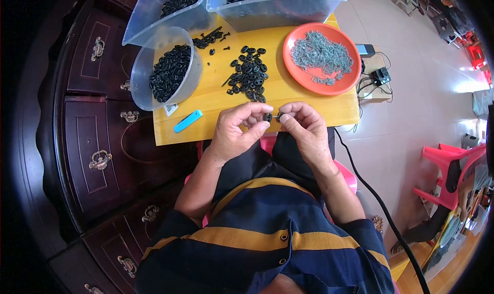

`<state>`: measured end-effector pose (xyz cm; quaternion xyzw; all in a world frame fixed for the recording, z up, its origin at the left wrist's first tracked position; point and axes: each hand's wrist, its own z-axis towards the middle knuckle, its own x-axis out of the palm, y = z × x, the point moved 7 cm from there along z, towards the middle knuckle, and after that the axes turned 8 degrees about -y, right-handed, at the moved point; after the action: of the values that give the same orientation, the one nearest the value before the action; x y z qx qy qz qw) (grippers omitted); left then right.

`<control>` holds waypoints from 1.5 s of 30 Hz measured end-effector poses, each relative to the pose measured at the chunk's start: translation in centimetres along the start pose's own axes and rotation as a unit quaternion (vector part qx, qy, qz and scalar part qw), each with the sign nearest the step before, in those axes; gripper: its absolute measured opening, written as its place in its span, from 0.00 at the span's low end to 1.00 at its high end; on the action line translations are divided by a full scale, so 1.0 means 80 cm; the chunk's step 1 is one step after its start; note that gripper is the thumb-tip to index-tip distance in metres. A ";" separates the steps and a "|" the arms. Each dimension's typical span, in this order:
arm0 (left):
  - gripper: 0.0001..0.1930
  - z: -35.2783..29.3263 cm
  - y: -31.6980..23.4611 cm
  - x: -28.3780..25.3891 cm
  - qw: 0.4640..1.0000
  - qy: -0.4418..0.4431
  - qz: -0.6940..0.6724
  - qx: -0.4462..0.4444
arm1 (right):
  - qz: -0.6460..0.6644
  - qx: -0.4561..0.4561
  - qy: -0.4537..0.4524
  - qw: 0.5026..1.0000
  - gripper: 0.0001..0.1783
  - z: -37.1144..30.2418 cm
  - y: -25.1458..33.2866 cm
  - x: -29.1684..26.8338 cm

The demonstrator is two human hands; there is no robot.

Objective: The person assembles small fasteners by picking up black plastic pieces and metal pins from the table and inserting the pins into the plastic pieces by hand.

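Observation:
Above the near edge of the table my two hands meet, almost touching. My left hand (234, 132) pinches a small black oval piece (267, 117) between thumb and fingers. Another small black piece (279, 117) is pinched in my right hand (309, 134). A thin silvery pin (274, 117) spans the gap between the two pieces; its ends are hidden. Just beyond my hands lies a loose pile of black oval pieces with holes (249, 72). To the right stands an orange plate (343, 89) heaped with small silvery metal parts (321, 56).
A clear round tub (193, 80) of black pieces stands at the left, a light blue cutter-like tool (188, 121) near it. Two clear bins (278, 12) of black parts line the far side. Dark wooden drawers (92, 139) flank the left; a black cable (378, 199) runs at right.

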<state>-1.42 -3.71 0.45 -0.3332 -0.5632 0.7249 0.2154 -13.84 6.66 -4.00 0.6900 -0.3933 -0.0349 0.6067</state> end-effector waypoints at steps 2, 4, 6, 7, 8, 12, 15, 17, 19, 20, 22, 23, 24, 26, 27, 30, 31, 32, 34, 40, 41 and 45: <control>0.15 -0.001 0.000 0.001 1.000 -0.001 -0.001 -0.001 | -0.009 -0.004 -0.009 1.000 0.08 0.001 -0.001 -0.002; 0.15 -0.001 0.000 0.002 1.000 -0.002 -0.003 -0.003 | -0.004 -0.006 -0.005 1.000 0.08 0.001 -0.001 -0.001; 0.15 0.000 -0.001 0.002 1.000 -0.003 -0.004 -0.005 | -0.003 -0.004 -0.005 1.000 0.08 0.001 -0.001 -0.002; 0.15 0.000 -0.001 0.002 1.000 -0.003 -0.004 -0.005 | -0.001 -0.003 -0.007 1.000 0.07 0.001 -0.001 -0.002; 0.15 0.000 -0.001 0.002 1.000 0.000 -0.006 -0.004 | -0.001 -0.003 -0.006 1.000 0.07 0.000 -0.001 -0.002; 0.15 0.001 0.000 0.004 1.000 0.005 -0.008 -0.006 | 0.000 -0.001 -0.007 1.000 0.07 0.001 -0.002 -0.001; 0.15 0.000 0.001 0.003 1.000 0.009 -0.003 0.000 | -0.003 -0.003 -0.008 1.000 0.07 0.002 -0.002 -0.002; 0.15 0.000 0.002 0.004 1.000 0.009 -0.010 -0.001 | -0.006 -0.004 -0.011 1.000 0.07 0.002 -0.002 -0.003; 0.15 0.001 0.004 0.005 1.000 0.009 -0.016 -0.003 | -0.007 -0.003 -0.008 1.000 0.07 0.002 -0.002 -0.003; 0.15 0.001 0.006 0.006 1.000 0.014 -0.023 -0.011 | -0.007 -0.003 -0.009 1.000 0.07 0.002 -0.002 -0.003; 0.15 0.001 0.008 0.009 0.999 0.020 -0.031 -0.018 | -0.014 -0.003 -0.004 1.000 0.07 0.003 -0.003 -0.004; 0.15 0.001 0.006 0.008 0.999 0.018 -0.028 -0.015 | -0.013 -0.003 -0.003 1.000 0.07 0.002 -0.002 -0.002; 0.15 0.001 0.004 0.007 1.000 0.016 -0.025 -0.011 | -0.007 -0.003 0.000 1.000 0.07 0.001 0.000 0.001; 0.14 0.003 0.003 0.009 1.000 0.015 -0.019 -0.006 | -0.001 -0.004 0.002 1.000 0.06 0.001 0.000 0.002; 0.14 0.004 0.002 0.010 1.000 0.017 -0.015 -0.001 | -0.010 -0.008 0.007 1.000 0.06 0.002 -0.002 0.000; 0.14 0.005 0.001 0.011 1.000 0.016 -0.009 -0.006 | -0.010 -0.008 0.014 1.000 0.06 0.002 -0.001 0.000; 0.14 0.006 0.000 0.010 1.000 0.016 -0.009 -0.006 | -0.001 -0.003 0.015 1.000 0.06 0.002 -0.001 0.001; 0.14 0.008 -0.002 0.010 1.000 0.021 0.001 -0.003 | -0.002 -0.004 0.015 1.000 0.06 0.002 -0.001 0.001; 0.14 0.012 -0.004 0.006 1.000 0.026 0.011 0.000 | 0.008 0.023 0.017 1.000 0.06 0.002 -0.005 0.000; 0.15 0.020 -0.022 0.009 0.994 0.086 0.046 0.045 | 0.018 0.094 0.052 0.994 0.09 0.000 -0.018 0.003; 0.16 0.021 -0.024 0.011 0.993 0.095 0.064 0.042 | 0.018 0.093 0.053 0.994 0.09 0.000 -0.017 0.004; 0.23 0.024 -0.051 0.021 0.985 0.028 0.148 0.080 | 0.079 0.116 0.040 0.989 0.09 0.001 -0.023 0.006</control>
<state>-4.22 -2.70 4.20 -0.4149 -0.4415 0.7819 0.1472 -12.64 6.22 -5.37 0.7234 -0.4227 0.0865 0.5390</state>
